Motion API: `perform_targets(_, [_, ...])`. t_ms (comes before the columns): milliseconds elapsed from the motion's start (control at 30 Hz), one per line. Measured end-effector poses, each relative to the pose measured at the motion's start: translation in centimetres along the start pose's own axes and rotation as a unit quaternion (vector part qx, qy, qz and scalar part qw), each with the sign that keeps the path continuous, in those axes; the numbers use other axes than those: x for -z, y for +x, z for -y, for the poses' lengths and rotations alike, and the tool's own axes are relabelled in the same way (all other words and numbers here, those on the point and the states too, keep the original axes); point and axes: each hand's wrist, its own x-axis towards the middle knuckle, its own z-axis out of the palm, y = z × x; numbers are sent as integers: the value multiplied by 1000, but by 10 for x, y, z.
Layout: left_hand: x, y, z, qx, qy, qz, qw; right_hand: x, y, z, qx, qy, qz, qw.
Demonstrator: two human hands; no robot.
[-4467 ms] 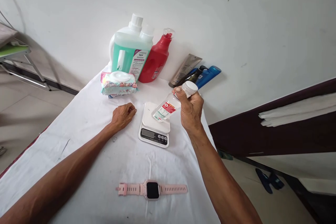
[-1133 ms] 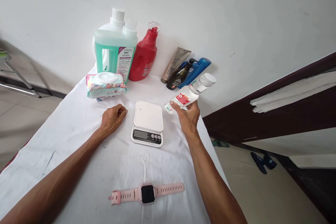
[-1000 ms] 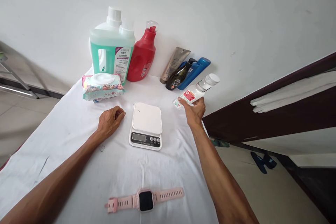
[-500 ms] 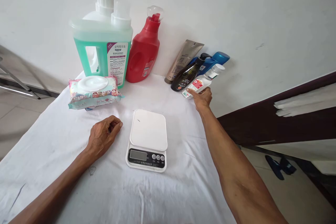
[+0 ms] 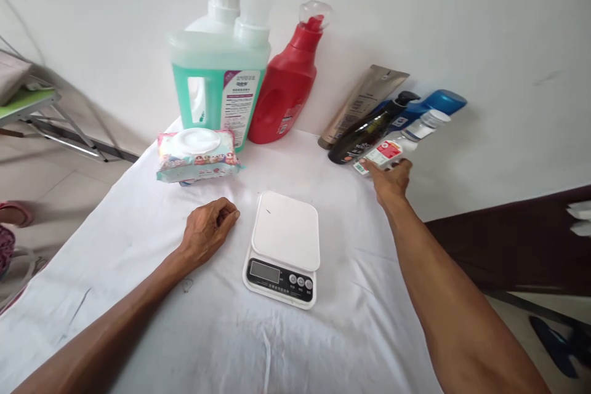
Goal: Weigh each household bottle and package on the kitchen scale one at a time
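Observation:
My right hand grips the bottom of a small clear bottle with a white cap and a red label. The bottle leans against the wall beside a dark bottle and a blue bottle. My left hand rests on the white cloth as a loose fist with nothing in it, just left of a white kitchen scale whose platform is bare.
A large green detergent jug, a red bottle and a tan tube stand or lean along the wall. A pack of wet wipes lies before the jug. The table's right edge drops to the floor beside dark furniture.
My right hand carried the small bottle from above the scale to the far right, against the wall by the other bottles. The camera moved forward; the pink watch has left the view.

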Motion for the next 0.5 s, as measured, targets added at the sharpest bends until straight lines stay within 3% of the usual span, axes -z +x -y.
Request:
perform_targets(67, [0, -1, 0, 3, -3, 1, 1000, 6, -17, 21, -19, -31, -32, 999])
perform_targets(133, [0, -2, 0, 7, -2, 7, 1000, 11, -38, 50, 48, -16, -35, 998])
perform_targets(233, [0, -2, 1, 7, 4, 10, 1000, 10, -78, 110, 207, 46, 56, 976])
perform_targets(367, [0, -4, 3, 0, 9, 4, 1000, -22, -136, 198, 341, 108, 296, 886])
perform_targets(500, [-1, -4, 4, -6, 10, 7, 1000, -75, -184, 255, 430, 77, 446, 781])
